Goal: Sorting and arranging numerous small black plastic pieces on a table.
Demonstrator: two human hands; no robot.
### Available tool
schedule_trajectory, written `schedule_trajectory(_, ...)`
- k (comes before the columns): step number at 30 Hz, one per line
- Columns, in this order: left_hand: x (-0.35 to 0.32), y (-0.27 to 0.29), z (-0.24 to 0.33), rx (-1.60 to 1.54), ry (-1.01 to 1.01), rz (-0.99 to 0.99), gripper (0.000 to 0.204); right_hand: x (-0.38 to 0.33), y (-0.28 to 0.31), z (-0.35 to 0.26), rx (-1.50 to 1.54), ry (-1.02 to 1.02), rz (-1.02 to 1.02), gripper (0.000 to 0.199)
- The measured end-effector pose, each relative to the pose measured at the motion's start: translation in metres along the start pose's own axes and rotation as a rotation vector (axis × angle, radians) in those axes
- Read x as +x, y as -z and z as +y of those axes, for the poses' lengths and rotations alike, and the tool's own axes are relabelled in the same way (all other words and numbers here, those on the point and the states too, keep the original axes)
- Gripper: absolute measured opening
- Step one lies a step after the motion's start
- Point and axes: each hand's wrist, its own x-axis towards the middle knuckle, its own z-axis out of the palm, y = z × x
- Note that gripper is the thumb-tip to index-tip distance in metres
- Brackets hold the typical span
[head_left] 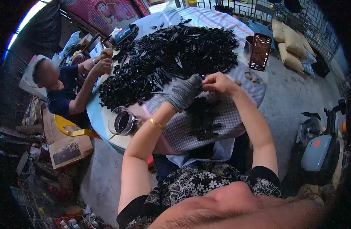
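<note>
Your left hand [184, 92], in a grey glove, curls its fingers closed around a small black piece [198, 81] at the edge of the big black heap [171, 53] on the round table [236, 110]. Your bare right hand [218, 83] meets it, thumb and fingertips pinched together on the same piece.

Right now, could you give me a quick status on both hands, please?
Left hand gloved, right hand bare, pinching one small black part together. Black parts heap just beyond. Nothing blocking.
</note>
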Motion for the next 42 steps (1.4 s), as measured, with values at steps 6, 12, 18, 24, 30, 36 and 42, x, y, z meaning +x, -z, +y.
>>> schedule_trajectory(6, 0.0, -0.004, -0.027, 0.175, -0.037, 0.057, 0.019, 0.002, -0.011, 0.005, -0.126, 0.165, 0.163, 0.018)
schedule_trajectory(12, -0.007, 0.002, -0.026, 0.417, -0.045, -0.224, 0.019, 0.012, -0.003, 0.01, -0.556, 0.4, 0.724, 0.014)
schedule_trajectory(18, -0.014, 0.006, -0.031, 0.13, -0.29, -0.334, 0.017, 0.028, -0.016, -0.001, -1.129, 0.216, 0.604, 0.027)
schedule_trajectory(24, -0.009, 0.014, -0.029, 0.019, 0.033, -0.421, 0.02, 0.046, -0.002, 0.023, -1.2, 0.23, 0.591, 0.021)
schedule_trajectory(30, 0.027, 0.011, -0.035, 0.332, 0.021, 0.105, 0.035, 0.034, -0.004, 0.014, -0.951, 0.503, 0.783, 0.018)
schedule_trajectory(36, 0.07, -0.015, -0.041, 0.6, 0.197, -0.153, 0.027, 0.028, -0.008, 0.005, -0.752, 0.686, 0.715, 0.015)
schedule_trajectory(42, 0.069, -0.03, -0.058, 0.708, 0.096, -0.062, 0.017, 0.027, 0.004, 0.019, -0.943, 0.428, 0.47, 0.014)
